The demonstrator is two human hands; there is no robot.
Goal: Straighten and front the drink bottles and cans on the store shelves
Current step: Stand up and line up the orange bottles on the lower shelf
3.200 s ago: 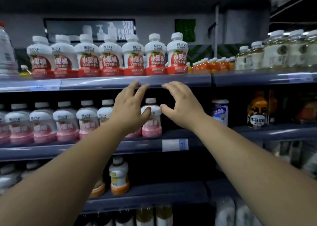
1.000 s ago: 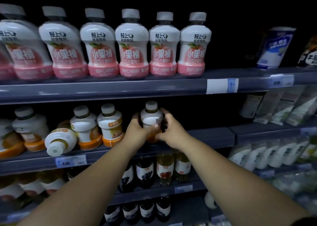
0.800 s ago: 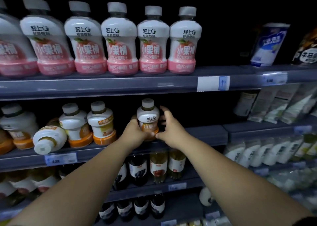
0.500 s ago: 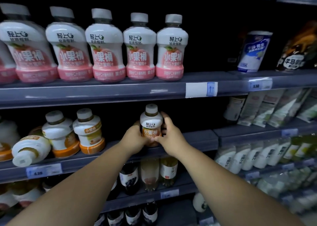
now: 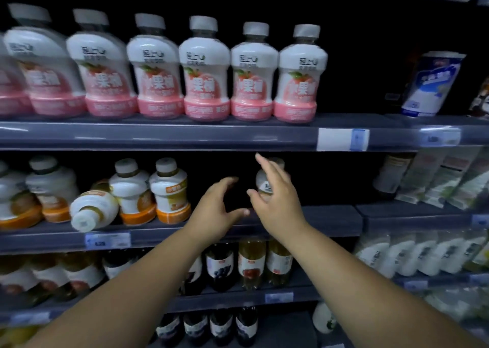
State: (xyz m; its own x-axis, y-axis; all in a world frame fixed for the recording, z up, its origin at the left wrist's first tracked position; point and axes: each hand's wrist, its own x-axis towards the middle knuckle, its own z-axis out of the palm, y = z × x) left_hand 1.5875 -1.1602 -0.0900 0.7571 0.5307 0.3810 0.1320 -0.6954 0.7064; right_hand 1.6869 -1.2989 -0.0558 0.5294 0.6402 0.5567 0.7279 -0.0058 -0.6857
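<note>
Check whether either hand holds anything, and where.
Nothing held. The left hand is open, empty; the right hand, fingers spread, fronts the bottle without gripping it.

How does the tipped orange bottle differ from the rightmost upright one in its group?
The tipped orange bottle lies on its side; the rightmost upright bottle stands, cap up. The tipped one presents its cap to the front; the upright one presents its label. Both have white bodies.

A row of bottles stands on the upper shelf; below left, a tipped bottle lies before upright bottles.
</note>
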